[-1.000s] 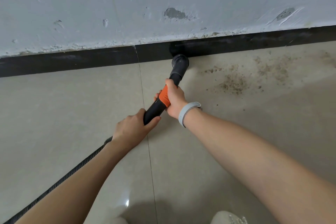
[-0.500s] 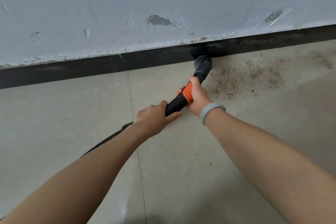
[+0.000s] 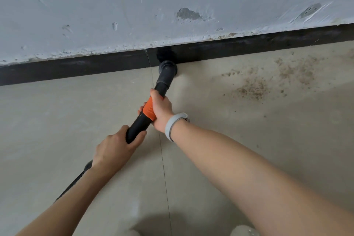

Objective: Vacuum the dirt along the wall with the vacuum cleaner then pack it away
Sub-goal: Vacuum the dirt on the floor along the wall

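A black vacuum wand (image 3: 139, 123) with an orange collar points at the base of the wall. Its round black nozzle (image 3: 167, 69) touches the floor against the dark skirting board (image 3: 76, 69), just right of a tile joint. My right hand (image 3: 160, 110) grips the wand at the orange collar. My left hand (image 3: 115, 148) grips the black tube lower down, where the ribbed hose (image 3: 74, 182) trails off under my forearm. Brown dirt (image 3: 254, 86) lies scattered on the beige floor to the right of the nozzle.
The pale wall (image 3: 172, 5) is chipped, with grey patches. Beige floor tiles (image 3: 57, 120) spread left and toward me. Two light shoe tips (image 3: 242, 231) show at the bottom edge. A grey band sits on my right wrist.
The nozzle has pulled back left along the skirting, away from the edge of the dirt patch it touched half a second ago. Both hands keep their grips.
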Tool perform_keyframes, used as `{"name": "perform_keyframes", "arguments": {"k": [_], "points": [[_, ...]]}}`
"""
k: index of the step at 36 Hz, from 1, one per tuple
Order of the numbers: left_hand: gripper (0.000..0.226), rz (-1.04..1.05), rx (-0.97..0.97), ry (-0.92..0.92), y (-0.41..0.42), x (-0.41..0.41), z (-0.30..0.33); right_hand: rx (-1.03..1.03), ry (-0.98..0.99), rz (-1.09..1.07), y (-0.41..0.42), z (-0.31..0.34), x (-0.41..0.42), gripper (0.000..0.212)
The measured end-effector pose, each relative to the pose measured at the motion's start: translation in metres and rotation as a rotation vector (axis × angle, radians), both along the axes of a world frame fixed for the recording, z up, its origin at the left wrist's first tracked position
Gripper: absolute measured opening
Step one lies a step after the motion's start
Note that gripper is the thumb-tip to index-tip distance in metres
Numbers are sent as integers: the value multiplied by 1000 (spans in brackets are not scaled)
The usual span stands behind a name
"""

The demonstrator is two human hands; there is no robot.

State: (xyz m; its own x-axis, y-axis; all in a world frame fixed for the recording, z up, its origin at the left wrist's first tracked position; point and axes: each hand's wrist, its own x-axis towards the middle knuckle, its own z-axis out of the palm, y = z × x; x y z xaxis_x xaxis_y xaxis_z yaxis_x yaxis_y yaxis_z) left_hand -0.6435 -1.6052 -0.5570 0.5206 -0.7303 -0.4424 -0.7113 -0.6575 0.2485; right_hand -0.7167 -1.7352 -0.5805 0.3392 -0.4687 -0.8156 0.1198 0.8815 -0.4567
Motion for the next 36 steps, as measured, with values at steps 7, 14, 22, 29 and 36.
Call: {"name": "perform_keyframes", "arguments": {"k": [7,14,22,29,36], "points": [[38,158,-88,223,37,3,-10,-54,74,142,27,7,12,29],[34,-111,38,238,46,-27,-4,-35,211,33,52,-5,-46,41],[34,-463,176,246,53,-38,3,-6,494,53,90,-14,-108,47],[35,-616,197,220,46,-50,5,22,530,-64,105,0,-128,47],[36,-674,260,382,29,-68,9,119,420,-412,114,19,-157,19]]}}
